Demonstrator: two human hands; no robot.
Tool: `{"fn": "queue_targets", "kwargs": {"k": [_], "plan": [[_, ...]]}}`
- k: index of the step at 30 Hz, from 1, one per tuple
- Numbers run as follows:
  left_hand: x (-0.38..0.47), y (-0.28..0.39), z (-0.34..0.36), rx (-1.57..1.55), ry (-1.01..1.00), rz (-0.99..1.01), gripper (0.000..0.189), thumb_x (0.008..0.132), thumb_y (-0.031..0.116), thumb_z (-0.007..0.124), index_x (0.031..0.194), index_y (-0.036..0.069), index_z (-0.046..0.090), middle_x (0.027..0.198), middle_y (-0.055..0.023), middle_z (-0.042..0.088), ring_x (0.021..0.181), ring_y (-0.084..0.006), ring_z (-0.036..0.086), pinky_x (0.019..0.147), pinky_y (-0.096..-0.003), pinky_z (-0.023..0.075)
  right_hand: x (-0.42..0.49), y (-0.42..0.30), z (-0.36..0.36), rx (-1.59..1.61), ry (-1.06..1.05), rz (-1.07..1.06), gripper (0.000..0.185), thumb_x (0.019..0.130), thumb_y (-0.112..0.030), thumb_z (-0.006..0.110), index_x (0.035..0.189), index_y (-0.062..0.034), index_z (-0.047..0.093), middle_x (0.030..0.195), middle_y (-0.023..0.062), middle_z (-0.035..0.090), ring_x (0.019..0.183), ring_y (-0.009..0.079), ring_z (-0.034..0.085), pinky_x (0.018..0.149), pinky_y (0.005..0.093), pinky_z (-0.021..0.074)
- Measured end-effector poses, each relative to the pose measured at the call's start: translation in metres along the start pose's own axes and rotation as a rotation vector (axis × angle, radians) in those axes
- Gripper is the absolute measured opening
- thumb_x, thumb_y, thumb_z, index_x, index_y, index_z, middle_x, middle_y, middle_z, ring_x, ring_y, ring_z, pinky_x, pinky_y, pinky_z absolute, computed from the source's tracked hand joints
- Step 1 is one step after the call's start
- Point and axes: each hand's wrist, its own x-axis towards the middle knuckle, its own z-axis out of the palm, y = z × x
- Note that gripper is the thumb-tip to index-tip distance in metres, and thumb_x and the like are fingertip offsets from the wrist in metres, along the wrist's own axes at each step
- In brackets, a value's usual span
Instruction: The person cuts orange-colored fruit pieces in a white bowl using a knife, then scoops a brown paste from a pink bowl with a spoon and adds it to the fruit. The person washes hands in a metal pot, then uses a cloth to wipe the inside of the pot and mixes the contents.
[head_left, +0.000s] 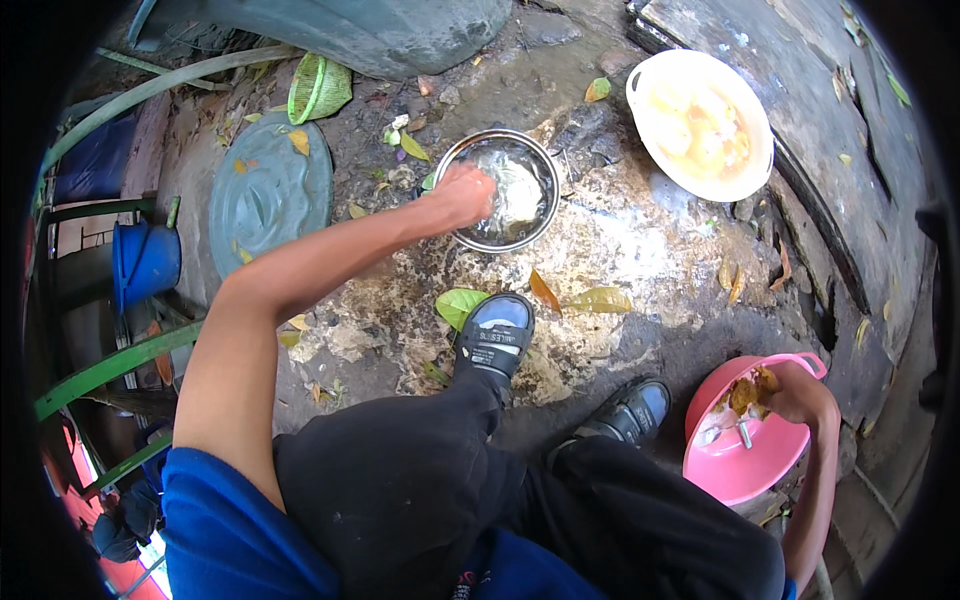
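Observation:
My left hand (466, 196), blurred and with curled fingers, is over the left side of a round metal bowl (556, 184) of rippling water. Whether anything is inside those fingers is hidden. At lower right, my right hand (801, 391) reaches over the rim into a pink plastic basin (757, 469). Its fingers touch yellow-brown lumps (744, 394) of what looks like food; a firm grip cannot be made out. Beside the lumps lies a light-coloured utensil handle (745, 433).
A white basin (639, 112) at upper right holds pale pieces in orange-brown liquid. Leaves (600, 300) litter the rough ground. On the left are a grey-green lid (270, 199), a green basket (322, 88) and a blue bucket (148, 259). A large grey tub (390, 34) stands at the top.

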Motion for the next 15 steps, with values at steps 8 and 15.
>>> {"fn": "queue_targets", "kwargs": {"k": [8,15], "plan": [[0.014,-0.057,0.000,-0.539,0.681,0.027,0.017,0.081,0.004,0.066,0.098,0.001,0.069,0.090,-0.0128,0.068,0.090,-0.0245,0.066,0.078,-0.0356,0.0528,0.013,-0.050,-0.017,0.029,0.004,-0.130,0.024,0.074,-0.001,0.063,0.098,0.0005,0.067,0.082,0.0244,0.067,0.079,0.0374,0.067,0.071,0.0429,0.0492],[0.025,-0.076,-0.024,-0.500,0.382,0.002,0.035,0.093,0.035,0.063,0.093,0.002,0.071,0.061,-0.0132,0.060,0.054,-0.0233,0.054,0.056,-0.0414,0.0409,0.045,-0.096,-0.019,-0.062,0.044,-0.427,0.016,0.074,-0.003,0.062,0.090,0.0005,0.064,0.081,0.0240,0.066,0.081,0.0415,0.065,0.074,0.0466,0.0497]]}}
